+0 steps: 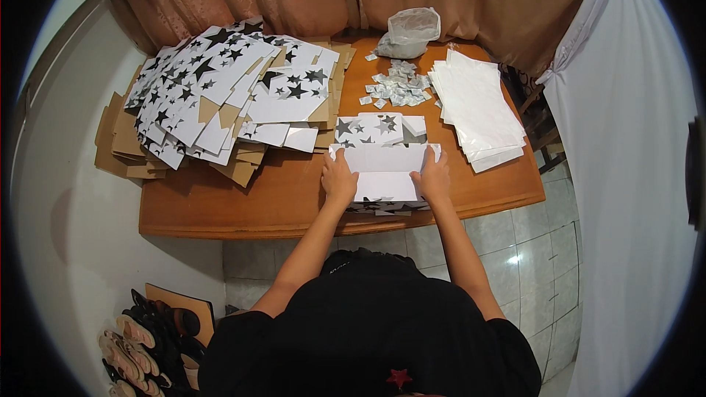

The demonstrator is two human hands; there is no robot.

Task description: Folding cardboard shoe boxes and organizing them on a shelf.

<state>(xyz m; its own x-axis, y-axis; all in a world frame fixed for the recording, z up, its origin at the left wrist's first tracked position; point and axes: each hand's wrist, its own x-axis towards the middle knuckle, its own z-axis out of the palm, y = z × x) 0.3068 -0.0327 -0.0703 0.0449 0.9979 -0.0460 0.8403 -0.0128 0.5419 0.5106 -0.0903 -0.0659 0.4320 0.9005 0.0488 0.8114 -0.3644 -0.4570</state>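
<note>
A white cardboard box (384, 185) with black stars on its outside stands at the near edge of the wooden table, its plain white inside facing up. My left hand (340, 181) grips its left end, thumb on the inner side and fingers around the outside. At the right end my right hand (433, 178) holds it in the same way. Behind the box, a star-printed panel (369, 129) lies toward the far side; whether it is joined to the box I cannot tell. Part of the box's end walls is hidden by my hands.
Flat star-printed cardboard pieces (220, 95) lie in a big heap on the table's left. Small silvery packets (399, 87) are scattered beyond the box, near a clear plastic bag (412, 33). White sheets (478, 106) are stacked at right. Shoes (140, 353) stand on the floor at lower left.
</note>
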